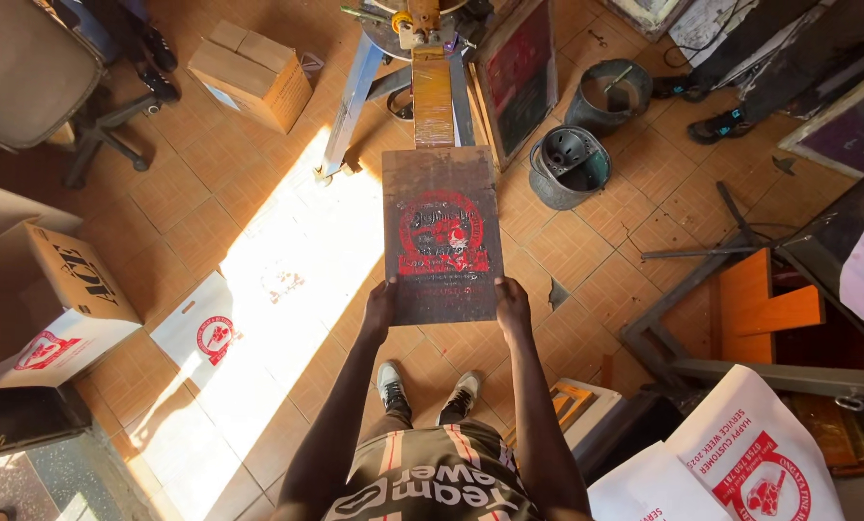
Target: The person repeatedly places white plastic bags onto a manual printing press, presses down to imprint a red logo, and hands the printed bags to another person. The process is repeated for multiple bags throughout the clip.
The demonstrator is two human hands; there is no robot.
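Note:
A dark rectangular printing board point(441, 193) with a round red print on it stretches out from a wooden arm point(433, 101) of a metal stand. My left hand point(380, 307) rests on the board's near left corner, fingers flat against its edge. My right hand point(512, 304) rests on the near right corner in the same way. Both hands touch the board at its front edge. My feet in grey shoes point(390, 386) stand on the tiled floor just below the board.
White printed bags lie on the floor at left point(212, 333) and in a stack at lower right point(740, 463). Cardboard boxes point(51, 309) point(251, 72) stand left and far left. Two dark buckets point(569, 166) and a framed screen point(519, 72) stand to the right of the stand. An orange-and-grey frame point(740, 318) stands right.

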